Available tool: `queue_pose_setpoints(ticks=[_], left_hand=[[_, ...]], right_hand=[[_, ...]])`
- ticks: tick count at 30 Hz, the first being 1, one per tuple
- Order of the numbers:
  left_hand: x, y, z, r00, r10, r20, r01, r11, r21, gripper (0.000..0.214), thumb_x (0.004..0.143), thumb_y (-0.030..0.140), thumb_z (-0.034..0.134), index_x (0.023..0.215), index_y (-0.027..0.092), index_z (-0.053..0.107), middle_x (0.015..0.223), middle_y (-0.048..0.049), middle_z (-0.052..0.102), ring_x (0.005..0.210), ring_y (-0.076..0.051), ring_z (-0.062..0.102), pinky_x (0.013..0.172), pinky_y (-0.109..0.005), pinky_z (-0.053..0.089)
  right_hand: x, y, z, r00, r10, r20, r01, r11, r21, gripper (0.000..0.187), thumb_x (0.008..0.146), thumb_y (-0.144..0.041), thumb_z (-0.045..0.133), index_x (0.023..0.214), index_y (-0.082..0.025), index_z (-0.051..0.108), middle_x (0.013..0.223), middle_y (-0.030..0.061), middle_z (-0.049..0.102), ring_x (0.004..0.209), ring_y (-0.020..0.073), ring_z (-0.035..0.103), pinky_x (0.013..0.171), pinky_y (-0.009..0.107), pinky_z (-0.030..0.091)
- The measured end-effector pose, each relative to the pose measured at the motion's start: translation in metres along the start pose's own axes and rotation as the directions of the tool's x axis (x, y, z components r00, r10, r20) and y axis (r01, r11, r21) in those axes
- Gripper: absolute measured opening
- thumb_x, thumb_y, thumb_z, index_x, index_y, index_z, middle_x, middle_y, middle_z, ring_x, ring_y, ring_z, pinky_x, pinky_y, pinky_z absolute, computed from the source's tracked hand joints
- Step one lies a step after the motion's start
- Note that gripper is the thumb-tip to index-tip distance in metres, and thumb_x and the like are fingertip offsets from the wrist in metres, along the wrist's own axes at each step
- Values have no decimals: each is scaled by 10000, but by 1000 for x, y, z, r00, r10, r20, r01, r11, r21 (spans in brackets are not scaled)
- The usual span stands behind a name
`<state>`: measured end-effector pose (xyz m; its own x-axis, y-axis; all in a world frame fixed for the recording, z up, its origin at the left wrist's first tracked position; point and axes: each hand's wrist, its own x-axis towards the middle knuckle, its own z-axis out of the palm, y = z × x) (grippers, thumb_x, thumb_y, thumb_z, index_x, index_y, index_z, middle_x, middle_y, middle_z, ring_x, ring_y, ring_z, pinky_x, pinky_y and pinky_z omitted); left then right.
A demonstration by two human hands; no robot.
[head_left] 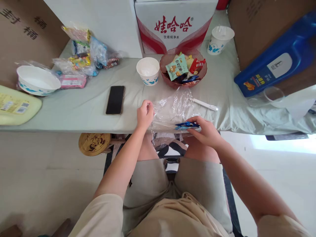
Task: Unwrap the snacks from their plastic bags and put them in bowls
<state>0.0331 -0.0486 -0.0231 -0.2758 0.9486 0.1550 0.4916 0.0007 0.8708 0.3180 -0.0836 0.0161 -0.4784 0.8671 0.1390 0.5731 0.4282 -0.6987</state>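
Observation:
Near the table's front edge, my left hand (145,114) is closed in a pinch at the left side of a clear plastic bag (170,107). My right hand (204,130) grips a small blue packet (187,125) between thumb and fingers, over the bag's lower part. Thin pale strips run leftward from the packet; what they are I cannot tell. The crinkled bag lies partly on the cloth and hangs over the edge. Just beyond it is a white-handled utensil (204,104), its left end by the plastic.
Behind the bag stand a white paper cup (148,73) and a pink glass bowl (166,77) of snack packets. A phone (115,100) lies to the left, with bagged snacks (81,61) beyond. A blue jug (274,62) and another cup (218,41) are at right. Below is a stool (95,144).

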Motion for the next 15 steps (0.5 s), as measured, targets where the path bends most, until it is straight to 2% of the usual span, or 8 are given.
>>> queue_pose_setpoints(ticks=[3, 5, 7, 10, 11, 13, 15], left_hand=[[-1, 1, 1, 999, 45, 24, -47, 994, 96, 120, 936, 256, 468, 858, 224, 554, 562, 44, 570, 542, -126, 563, 609, -259, 397], [-1, 0, 1, 998, 55, 33, -59, 991, 120, 132, 936, 258, 458, 860, 223, 560, 575, 37, 571, 544, -127, 558, 605, -261, 389], [-1, 0, 1, 998, 52, 35, -56, 990, 126, 141, 941, 269, 452, 871, 222, 566, 582, 32, 574, 545, -129, 556, 595, -262, 381], [-1, 1, 1, 999, 45, 28, -49, 989, 143, 147, 944, 280, 455, 881, 219, 574, 580, 27, 580, 545, -134, 555, 597, -266, 378], [-2, 2, 1, 999, 46, 27, -49, 987, 150, 150, 943, 282, 456, 881, 218, 576, 580, 25, 581, 547, -135, 554, 601, -268, 378], [-2, 2, 0, 998, 46, 30, -50, 986, 157, 154, 942, 282, 452, 877, 219, 577, 578, 26, 577, 544, -136, 546, 601, -270, 373], [-3, 3, 0, 999, 40, 34, -45, 987, 156, 158, 941, 283, 446, 878, 222, 577, 576, 30, 569, 538, -135, 536, 593, -269, 364]], right_hand=[[-7, 6, -28, 986, -16, -164, 20, 1000, 23, 315, 889, -336, 637, 1193, -259, 610, 1078, 73, 742, 959, 260, 720, 845, 433, 580], [2, 8, -50, 936, -17, -352, 10, 1000, -22, 406, 893, -375, 644, 1281, -266, 593, 1147, 83, 725, 1026, 284, 710, 908, 484, 566], [26, 7, -71, 865, -45, -500, -10, 994, -108, 413, 906, -382, 623, 1299, -259, 594, 1195, 95, 700, 1102, 303, 680, 969, 518, 530], [87, 3, -89, 864, -93, -495, -26, 973, -229, 359, 908, -327, 594, 1251, -222, 599, 1170, 113, 687, 1103, 294, 655, 1010, 529, 492], [110, 4, -90, 882, -126, -454, 2, 965, -264, 357, 901, -305, 593, 1247, -218, 592, 1205, 121, 678, 1134, 289, 635, 1031, 522, 478], [152, 8, -84, 918, -195, -345, 71, 937, -342, 361, 871, -263, 589, 1230, -225, 597, 1207, 115, 679, 1169, 284, 605, 1053, 519, 461], [185, 16, -71, 946, -203, -251, 92, 915, -392, 390, 840, -239, 579, 1228, -205, 604, 1240, 121, 673, 1176, 297, 603, 1047, 534, 460]])
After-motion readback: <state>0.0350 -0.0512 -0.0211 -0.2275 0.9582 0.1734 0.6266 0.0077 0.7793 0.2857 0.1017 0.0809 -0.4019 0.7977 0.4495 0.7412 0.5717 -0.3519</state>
